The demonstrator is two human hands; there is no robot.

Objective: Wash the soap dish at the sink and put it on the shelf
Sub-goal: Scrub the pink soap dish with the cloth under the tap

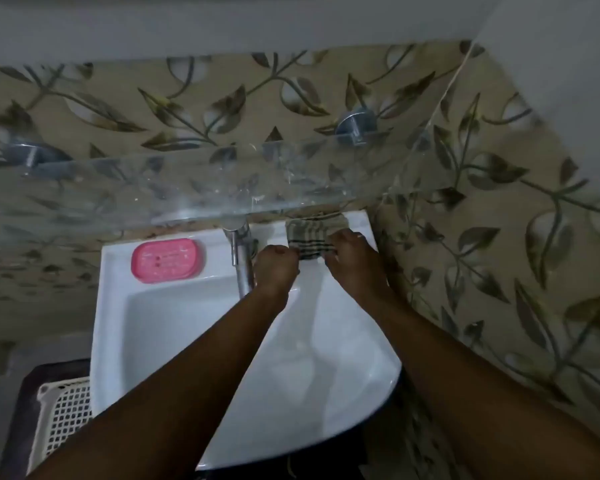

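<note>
A pink soap dish (168, 259) lies on the back left ledge of the white sink (118, 306). Above the sink runs a clear glass shelf (187, 188) on metal brackets. On the back right ledge sits a checked cloth (309, 235). My left hand (276, 268) is closed on the cloth's left edge, just right of the tap (241, 261). My right hand (352, 258) grips the cloth's right side. Both hands are far from the soap dish.
Leaf-patterned tiles cover the wall behind and to the right. A white mesh basket (63, 417) stands on a dark mat on the floor at lower left. The side wall is close to my right arm.
</note>
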